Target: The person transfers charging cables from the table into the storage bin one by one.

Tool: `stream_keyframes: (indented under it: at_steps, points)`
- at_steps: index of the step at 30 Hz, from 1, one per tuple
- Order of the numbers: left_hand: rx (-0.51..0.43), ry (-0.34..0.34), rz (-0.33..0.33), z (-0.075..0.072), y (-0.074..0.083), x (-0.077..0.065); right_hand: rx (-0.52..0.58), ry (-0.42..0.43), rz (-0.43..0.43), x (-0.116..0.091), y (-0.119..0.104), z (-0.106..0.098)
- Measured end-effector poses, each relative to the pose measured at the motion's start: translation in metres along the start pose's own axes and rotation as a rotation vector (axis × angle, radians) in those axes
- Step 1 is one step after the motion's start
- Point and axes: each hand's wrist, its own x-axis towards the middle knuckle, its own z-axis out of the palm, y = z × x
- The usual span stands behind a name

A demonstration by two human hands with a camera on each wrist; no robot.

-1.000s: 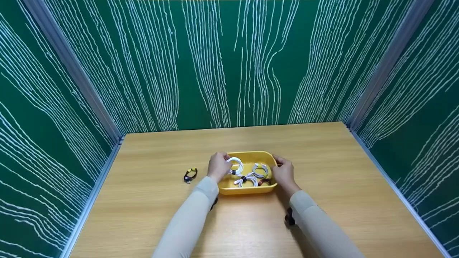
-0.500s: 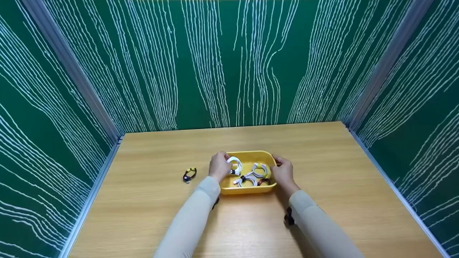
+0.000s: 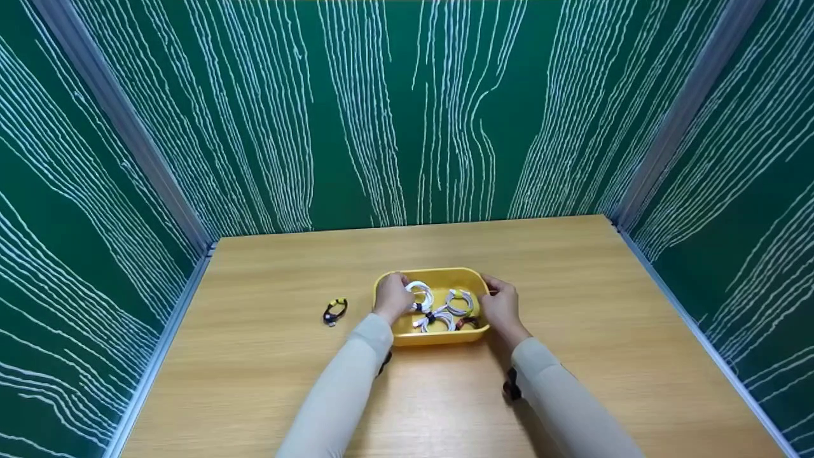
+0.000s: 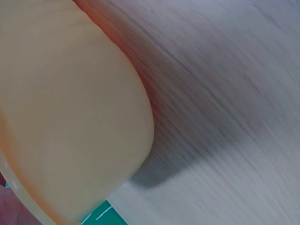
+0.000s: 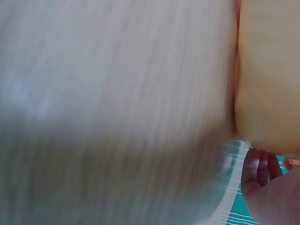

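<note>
A yellow plastic bin [image 3: 439, 339] stands on the table between the two hands. Reaching over its left rim, my left hand [image 3: 392, 298] holds the edge of a coiled white cable [image 3: 425, 287] inside it; the fingertips are mostly hidden. My right hand [image 3: 501, 308] grips the bin's right rim, thumb on the inside and fingers outside; its fingers [image 5: 251, 164] show under the bin wall in the right wrist view. Also in the bin lie a grey-white coiled cable with a yellow tie [image 3: 460, 303], a white coiled cable with a black tie [image 3: 439, 321] and a dark reddish coil [image 3: 467, 323].
A dark coiled cable with yellow bands [image 3: 335, 312] lies on the wooden table [image 3: 267, 356], left of the bin. Green walls with white lines [image 3: 356, 127] rise behind the table and at both sides.
My left hand has moved a little right and further over the bin, and the white cable coil has shifted down with it. The right hand keeps its grip on the rim.
</note>
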Motion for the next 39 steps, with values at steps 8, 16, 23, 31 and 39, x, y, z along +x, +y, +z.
stream_keyframes:
  at_steps: [8, 16, 23, 31, 39]
  points:
    - [0.047, -0.046, -0.04, -0.001, 0.008, -0.006, -0.011, 0.017, -0.02, 0.001, 0.001, 0.001]
    - [0.035, -0.113, -0.07, 0.0, 0.006, -0.006, -0.013, 0.004, 0.005, 0.0, -0.001, 0.0]
    - [0.025, -0.113, -0.048, -0.005, 0.006, -0.008, -0.021, -0.016, 0.019, 0.0, -0.001, -0.001]
    - [0.007, -0.121, 0.018, -0.013, 0.006, -0.013, -0.034, -0.002, 0.024, 0.0, -0.002, -0.001]
    - [-0.01, -0.129, 0.077, -0.018, 0.006, -0.015, -0.018, -0.005, 0.03, 0.001, -0.001, 0.0]
